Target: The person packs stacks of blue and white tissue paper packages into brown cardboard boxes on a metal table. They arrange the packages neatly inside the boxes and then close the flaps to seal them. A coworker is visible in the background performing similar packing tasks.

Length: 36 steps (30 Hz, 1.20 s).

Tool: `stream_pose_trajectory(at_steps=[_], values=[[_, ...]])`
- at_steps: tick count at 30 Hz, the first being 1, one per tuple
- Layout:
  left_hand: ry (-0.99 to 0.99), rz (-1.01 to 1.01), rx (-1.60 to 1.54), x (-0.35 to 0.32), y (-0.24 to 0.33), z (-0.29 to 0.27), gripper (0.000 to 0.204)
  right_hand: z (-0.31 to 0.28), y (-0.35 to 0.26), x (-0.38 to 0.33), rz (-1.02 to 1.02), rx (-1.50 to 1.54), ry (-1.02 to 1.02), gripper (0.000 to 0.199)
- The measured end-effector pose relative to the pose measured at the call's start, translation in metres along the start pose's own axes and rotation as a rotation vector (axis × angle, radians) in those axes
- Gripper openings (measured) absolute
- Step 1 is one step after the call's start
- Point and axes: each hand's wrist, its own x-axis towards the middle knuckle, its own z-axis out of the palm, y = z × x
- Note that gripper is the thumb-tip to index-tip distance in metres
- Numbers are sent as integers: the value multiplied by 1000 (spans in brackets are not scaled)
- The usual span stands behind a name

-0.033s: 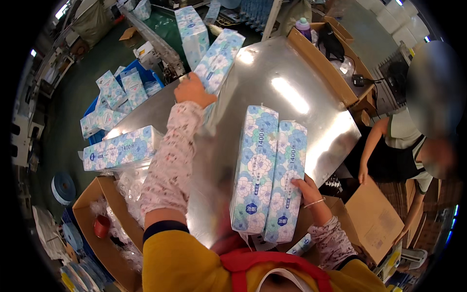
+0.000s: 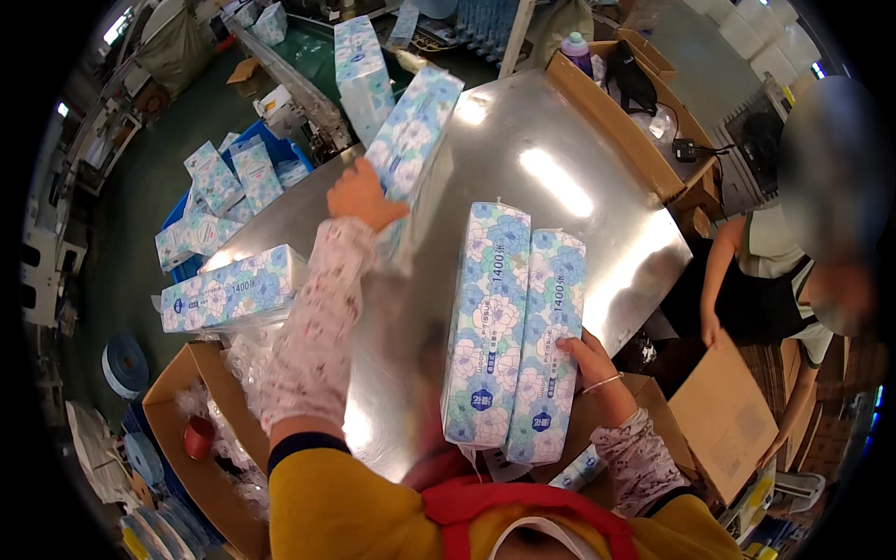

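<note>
My left hand (image 2: pixel 362 196) is closed on the near end of a long blue-and-white floral tissue pack (image 2: pixel 417 126), tilted over the metal table (image 2: pixel 495 149). Its fingers partly hide behind the pack. Close to my body, two like packs stand side by side: a left tissue pack (image 2: pixel 488 327) and a right tissue pack (image 2: pixel 549 345). My right hand (image 2: pixel 593 366) grips the right one by its edge, thumb on its printed face and the other fingers mostly hidden. One more tissue pack (image 2: pixel 233 287) lies at the table's left edge, beside my left forearm.
Further tissue packs (image 2: pixel 364 70) stand past the table's far edge. A blue crate (image 2: pixel 289 149) holds several packs at left. Cartons stand at near left (image 2: pixel 173 397) and far right (image 2: pixel 597 131). A co-worker (image 2: pixel 756 289) at right touches an open carton (image 2: pixel 723 411).
My left hand and its tissue pack have shifted slightly toward me. My right hand and the two near packs have hardly moved.
</note>
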Motion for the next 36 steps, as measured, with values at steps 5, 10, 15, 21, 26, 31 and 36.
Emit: stream_pose_trajectory(at_steps=[5, 10, 15, 21, 26, 31, 36], values=[[-650, 88, -903, -167, -18, 2, 78, -21, 6, 30, 66, 61, -139, 63], [-806, -486, -1769, -185, -7, 34, 67, -18, -1, 51, 97, 136, -351, 68], [-687, -313, -1970, -183, 9, 53, 71, -23, -2, 38, -59, 198, -309, 70], [-537, 314, -1822, -232, 12, -11, 74, -55, -37, -59, -401, -111, -461, 77], [-670, 299, -1280, -247, -2, -26, 67, -49, -20, -81, -665, -650, -355, 71], [-550, 346, -1261, -266, 4, -18, 63, -47, 6, -82, -442, -383, -308, 68], [-94, 443, -1184, -276, 61, -58, 43, -73, 13, -115, -860, -471, -140, 82]])
